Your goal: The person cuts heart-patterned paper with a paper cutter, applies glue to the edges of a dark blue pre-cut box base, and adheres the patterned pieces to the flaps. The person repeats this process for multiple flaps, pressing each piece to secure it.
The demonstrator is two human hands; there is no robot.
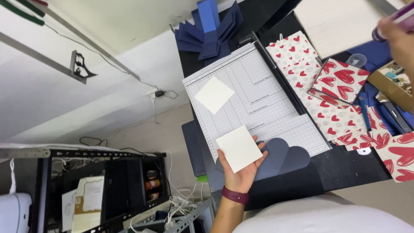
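Observation:
My left hand (pixel 243 172) lies palm up at the near edge of a white gridded paper trimmer (pixel 263 103) and holds a cream square card (pixel 238 149). A maroon band (pixel 235 195) circles that wrist. A second cream square (pixel 214 95) lies loose on the trimmer's grid. Navy heart-shaped cutouts (pixel 286 157) rest on the black table beside the held card. My right hand (pixel 399 41) shows only partly at the top right edge, closed around a purple tube-like stick (pixel 396 19).
Red-heart patterned papers (pixel 340 82) are spread right of the trimmer. A folded navy paper piece (pixel 211 36) sits at the trimmer's far end. A cardboard box (pixel 390 84) with small items stands at the right. A black shelf (pixel 108 185) and cables are on the floor.

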